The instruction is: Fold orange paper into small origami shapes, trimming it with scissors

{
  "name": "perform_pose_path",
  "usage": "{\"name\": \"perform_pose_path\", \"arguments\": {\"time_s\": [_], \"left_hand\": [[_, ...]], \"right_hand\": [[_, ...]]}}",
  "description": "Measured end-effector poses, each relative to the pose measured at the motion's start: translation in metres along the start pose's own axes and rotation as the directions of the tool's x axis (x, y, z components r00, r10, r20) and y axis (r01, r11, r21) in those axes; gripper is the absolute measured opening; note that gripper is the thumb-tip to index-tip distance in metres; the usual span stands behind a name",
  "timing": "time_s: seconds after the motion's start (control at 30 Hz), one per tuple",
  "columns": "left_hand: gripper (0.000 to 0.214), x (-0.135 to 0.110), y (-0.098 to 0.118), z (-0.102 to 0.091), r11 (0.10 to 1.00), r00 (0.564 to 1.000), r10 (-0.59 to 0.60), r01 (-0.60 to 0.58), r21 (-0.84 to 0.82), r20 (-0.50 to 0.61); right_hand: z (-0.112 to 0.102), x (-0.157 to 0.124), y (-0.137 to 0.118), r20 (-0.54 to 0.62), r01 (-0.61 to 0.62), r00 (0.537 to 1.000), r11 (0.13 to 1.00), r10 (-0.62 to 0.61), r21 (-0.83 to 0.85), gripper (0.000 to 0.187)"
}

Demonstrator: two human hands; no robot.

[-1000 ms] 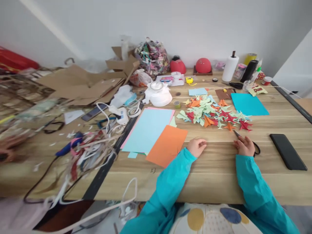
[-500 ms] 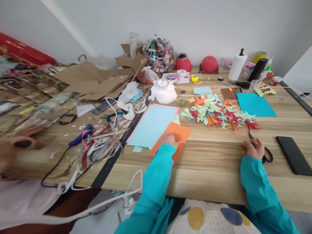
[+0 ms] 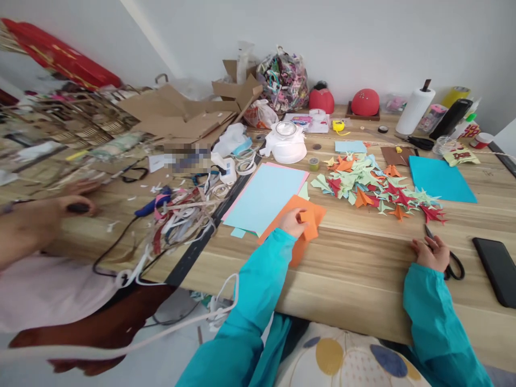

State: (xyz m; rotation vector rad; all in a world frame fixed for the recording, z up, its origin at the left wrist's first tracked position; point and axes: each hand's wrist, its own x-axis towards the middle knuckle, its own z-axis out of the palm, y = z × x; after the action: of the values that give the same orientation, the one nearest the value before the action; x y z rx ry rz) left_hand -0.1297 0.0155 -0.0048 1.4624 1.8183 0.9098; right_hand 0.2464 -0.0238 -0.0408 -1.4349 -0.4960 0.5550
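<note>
My left hand (image 3: 293, 222) pinches a small piece of orange paper (image 3: 309, 224) with a cut or folded outline. It is lifted just above a larger orange sheet (image 3: 278, 217), which lies partly over a stack of light blue and pink sheets (image 3: 268, 196). To the right, my right hand (image 3: 432, 253) lies on the table with fingers apart and loosely curled. Black-handled scissors (image 3: 457, 267) lie partly under that hand; their blades point away from me. Beyond both hands is a pile of small folded paper shapes (image 3: 363, 177) in green, orange and red.
A black phone (image 3: 495, 271) lies at the right, and a bright blue sheet (image 3: 442, 179) behind it. On the left are ribbons and cords (image 3: 181, 215), a blue-handled tool (image 3: 153, 203) and a co-worker's hand (image 3: 78, 206). Flattened cardboard (image 3: 177, 118) lies farther back.
My left hand, earlier resting over the orange paper, now grips a small orange piece and raises it off the sheet. My right hand stays by the scissors. The view has shifted left.
</note>
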Motion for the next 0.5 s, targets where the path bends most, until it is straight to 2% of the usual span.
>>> {"name": "perform_pose_path", "arguments": {"time_s": [0.07,0.1,0.2,0.3,0.4,0.5], "left_hand": [[0.040,0.005,0.007,-0.005,0.997,0.999,0.044,-0.045,-0.055,-0.021],[0.037,0.008,0.009,-0.009,0.998,0.998,0.052,-0.053,-0.026,-0.032],[0.024,0.014,0.006,-0.028,0.961,1.000,-0.002,0.010,0.277,-0.026],[0.023,0.011,-0.008,-0.045,0.823,0.994,-0.090,0.109,0.558,-0.061],[0.025,0.002,-0.021,-0.051,0.776,0.987,-0.153,0.152,0.612,-0.052],[0.019,-0.006,-0.022,-0.048,0.823,0.994,-0.112,0.103,0.558,-0.018]], "right_hand": [[0.000,-0.001,0.000,0.014,0.028,1.000,0.999,-0.027,-0.031,0.058],[0.000,-0.001,-0.001,0.018,0.037,0.999,0.998,-0.037,-0.045,0.057],[0.000,-0.003,-0.002,0.015,0.050,0.999,0.997,-0.049,-0.066,0.058],[0.000,-0.005,-0.004,0.022,0.057,0.998,0.996,-0.055,-0.068,0.057],[0.002,-0.006,-0.004,0.028,0.070,0.997,0.990,-0.066,-0.126,0.056],[0.005,-0.006,-0.003,0.052,0.127,0.992,0.968,-0.119,-0.216,0.055]]}}
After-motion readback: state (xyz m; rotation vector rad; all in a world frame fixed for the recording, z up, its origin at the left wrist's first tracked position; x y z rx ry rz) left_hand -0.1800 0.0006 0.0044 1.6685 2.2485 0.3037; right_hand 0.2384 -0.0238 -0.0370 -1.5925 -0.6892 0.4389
